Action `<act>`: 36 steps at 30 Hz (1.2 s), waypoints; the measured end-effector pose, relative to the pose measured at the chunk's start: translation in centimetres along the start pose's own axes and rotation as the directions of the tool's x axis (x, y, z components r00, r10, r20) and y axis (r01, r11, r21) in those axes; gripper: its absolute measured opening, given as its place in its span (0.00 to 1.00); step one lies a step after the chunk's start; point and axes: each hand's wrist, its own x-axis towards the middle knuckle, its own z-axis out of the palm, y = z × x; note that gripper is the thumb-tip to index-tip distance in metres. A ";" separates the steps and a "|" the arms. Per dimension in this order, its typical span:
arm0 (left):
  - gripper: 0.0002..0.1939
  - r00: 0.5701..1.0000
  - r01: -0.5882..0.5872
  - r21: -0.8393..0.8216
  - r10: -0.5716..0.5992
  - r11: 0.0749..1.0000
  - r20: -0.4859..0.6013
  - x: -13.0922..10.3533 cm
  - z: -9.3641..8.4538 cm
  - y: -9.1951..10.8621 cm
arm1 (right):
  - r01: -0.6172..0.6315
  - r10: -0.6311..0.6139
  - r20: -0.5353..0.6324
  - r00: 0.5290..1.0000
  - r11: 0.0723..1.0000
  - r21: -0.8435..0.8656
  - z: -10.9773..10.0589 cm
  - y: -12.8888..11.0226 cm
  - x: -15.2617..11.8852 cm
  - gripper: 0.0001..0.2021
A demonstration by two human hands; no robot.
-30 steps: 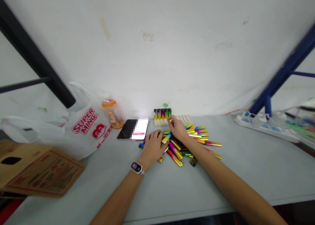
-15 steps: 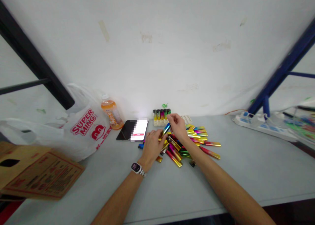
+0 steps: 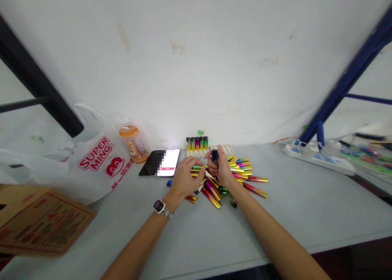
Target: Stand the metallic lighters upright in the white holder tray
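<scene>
My right hand (image 3: pixel 223 167) is closed around a dark-topped lighter (image 3: pixel 214 155), held upright just in front of the rack; its lower part is hidden by my fingers. Over the left side of a heap of shiny lighters and metallic sleeves (image 3: pixel 211 190), my left hand (image 3: pixel 186 177) is bent with thumb and fingers apart. Yellow and green pieces show beneath its fingertips. Behind the hands is a cream rack with holes (image 3: pixel 198 153). Several lighters (image 3: pixel 197 143) with black tops stand in its left part. My right hand covers some of the rack's middle.
A tablet (image 3: pixel 153 162) lies left of the heap. Further left are an orange drink bottle (image 3: pixel 134 143), a white plastic bag (image 3: pixel 101 165) and a cardboard box (image 3: pixel 49 223). A power strip (image 3: pixel 318 159) lies at the right by a blue post (image 3: pixel 346 80). The wall rises behind the table.
The blue lighter-shaped piece between my hands is gone from there; my right hand now holds a dark-topped lighter upright. My left hand's fingers have spread over the heap. The view shifted slightly.
</scene>
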 end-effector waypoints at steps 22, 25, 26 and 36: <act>0.13 0.985 0.083 0.179 -0.108 0.980 0.135 -1.6 1.7 -2.5 | 0.005 -0.041 -0.141 0.989 0.970 -0.244 0.4 1.2 -0.7 0.19; 0.16 0.985 0.084 0.211 -0.113 0.974 0.128 -1.8 1.9 -2.6 | -0.021 -0.012 -0.150 0.989 0.976 -0.215 0.5 1.1 -0.6 0.18; 0.17 0.984 0.087 0.220 -0.117 0.972 0.131 -1.8 1.9 -2.6 | -0.031 0.001 -0.151 0.988 0.979 -0.200 0.5 1.0 -0.6 0.18; 0.19 0.969 0.076 0.238 -0.129 0.968 0.213 -2.4 2.1 -2.4 | -0.135 0.139 -0.086 0.987 0.989 0.054 0.4 1.0 -0.6 0.26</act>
